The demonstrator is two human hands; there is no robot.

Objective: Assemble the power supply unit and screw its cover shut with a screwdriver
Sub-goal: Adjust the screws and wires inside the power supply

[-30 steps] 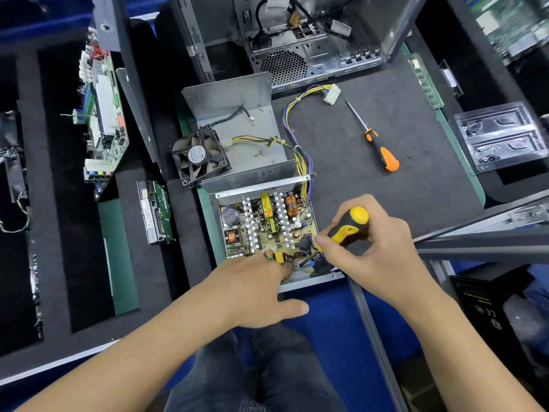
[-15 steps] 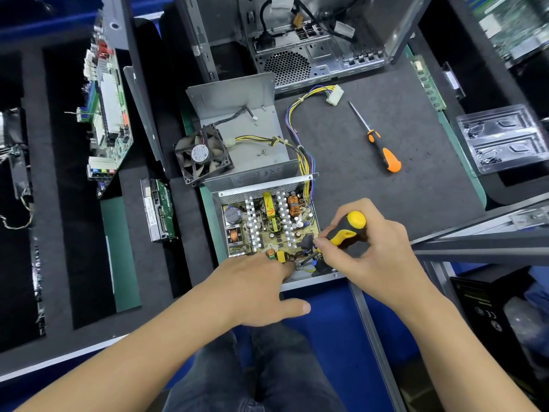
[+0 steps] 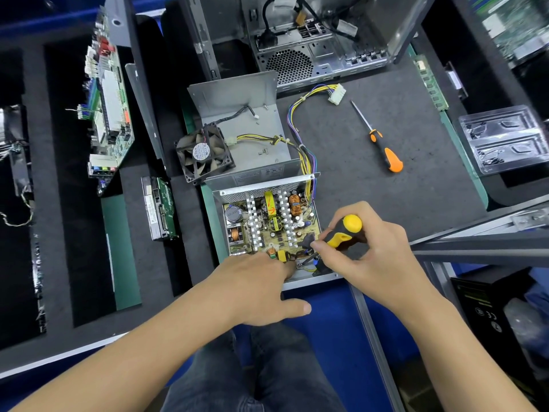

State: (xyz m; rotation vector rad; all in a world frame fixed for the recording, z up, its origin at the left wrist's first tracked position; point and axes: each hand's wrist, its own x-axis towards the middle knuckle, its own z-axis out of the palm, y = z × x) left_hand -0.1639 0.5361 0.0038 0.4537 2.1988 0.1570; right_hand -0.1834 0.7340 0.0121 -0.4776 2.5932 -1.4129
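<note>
The open power supply unit [image 3: 269,226] lies at the table's near edge, its circuit board bare. Behind it lies its grey metal cover [image 3: 237,114] with the black fan [image 3: 203,154] leaning on its left side and a few loose screws [image 3: 263,150] on it. My right hand [image 3: 374,257] grips a yellow-and-black screwdriver [image 3: 344,231], tip down into the unit's near right corner. My left hand [image 3: 261,288] rests on the unit's near edge, fingers reaching onto the board; the fingertips are hidden from view.
An orange-handled screwdriver [image 3: 383,145] lies on the grey mat to the right. A computer case [image 3: 312,34] stands at the back. A motherboard [image 3: 108,108] and a drive [image 3: 159,208] lie to the left, a clear plastic tray [image 3: 505,138] at the right.
The yellow screwdriver's handle has turned slightly in my right hand. My left hand stays on the unit's near edge.
</note>
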